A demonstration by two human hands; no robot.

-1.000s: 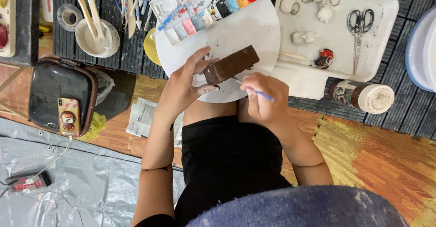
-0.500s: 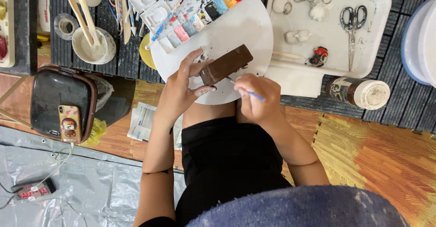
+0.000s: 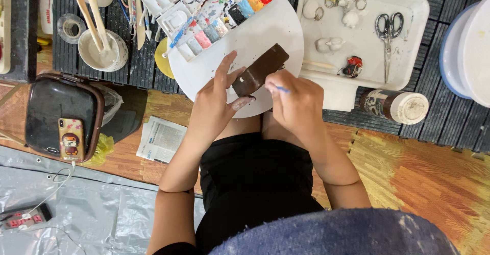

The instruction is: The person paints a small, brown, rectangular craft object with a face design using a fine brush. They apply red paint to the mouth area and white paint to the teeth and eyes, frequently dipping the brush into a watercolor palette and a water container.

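We are looking straight down at our own lap, and the largest thing about us is the grey plastic sheet (image 3: 76, 219) spread over the floor at lower left, beside the wooden floor (image 3: 418, 173). Ahead runs a dark slatted mat (image 3: 449, 127), and on it the white rectangular tray (image 3: 416, 35), which holds scissors (image 3: 386, 35) and several small white figurines (image 3: 329, 44). Just left of the tray is the round white board (image 3: 265, 30), its near edge over our knees, with the paint palette (image 3: 204, 10) of coloured wells lying across its far side. To the left a black bag (image 3: 56, 112) sits on the floor with a phone (image 3: 70, 138) on top, and a folded newspaper (image 3: 161, 138) lies near our left arm. Beyond the bag a white cup (image 3: 102, 51) holds two wooden sticks. To the right a small jar (image 3: 395, 105) lies on its side on the mat.

Over the near part of the board we hold the brown rectangular block (image 3: 260, 69). Its long axis runs diagonally, the far end pointing up and to the right toward the tray, the near end down and to the left toward our left hand (image 3: 217, 102). That hand grasps the near end between thumb and fingers, with the index finger stretched out along its left side. Our right hand (image 3: 296, 102) is clenched around a thin blue brush (image 3: 279, 89), whose tip meets the block's lower edge. Nothing lies between us and the block except our own fingers, which cover part of its near end.
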